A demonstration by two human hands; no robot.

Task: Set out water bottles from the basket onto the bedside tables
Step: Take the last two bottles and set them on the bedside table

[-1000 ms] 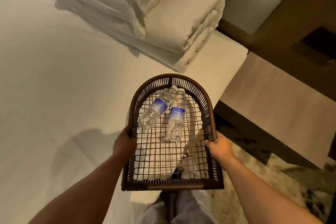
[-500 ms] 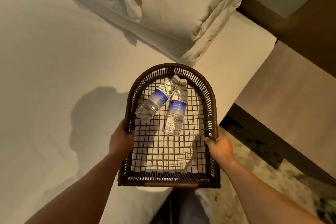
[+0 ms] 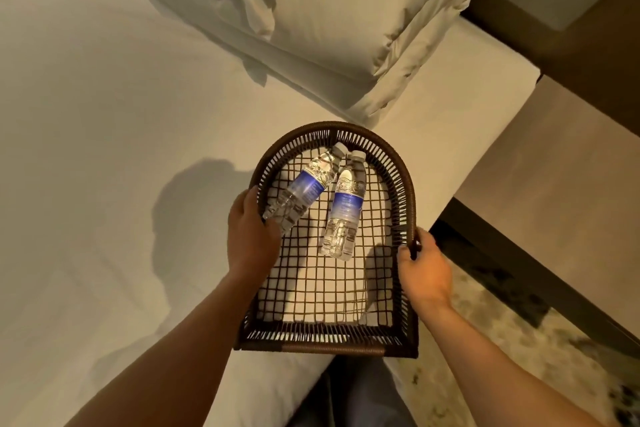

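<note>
A dark wicker basket rests on the corner of the white bed. Two clear water bottles with blue labels lie in it, caps toward the far rim. My left hand reaches over the basket's left rim, and its fingers curl around the base of the left bottle, which still lies flat. The right bottle lies untouched beside it. My right hand grips the basket's right rim. The brown bedside table stands to the right of the bed.
Folded white pillows and a duvet are stacked at the head of the bed. A dark gap and patterned carpet lie between the bed and the table. My legs show below the basket.
My left hand has left the basket's side and slid forward onto the left bottle's base. The basket has settled onto the bed corner. The view has moved closer.
</note>
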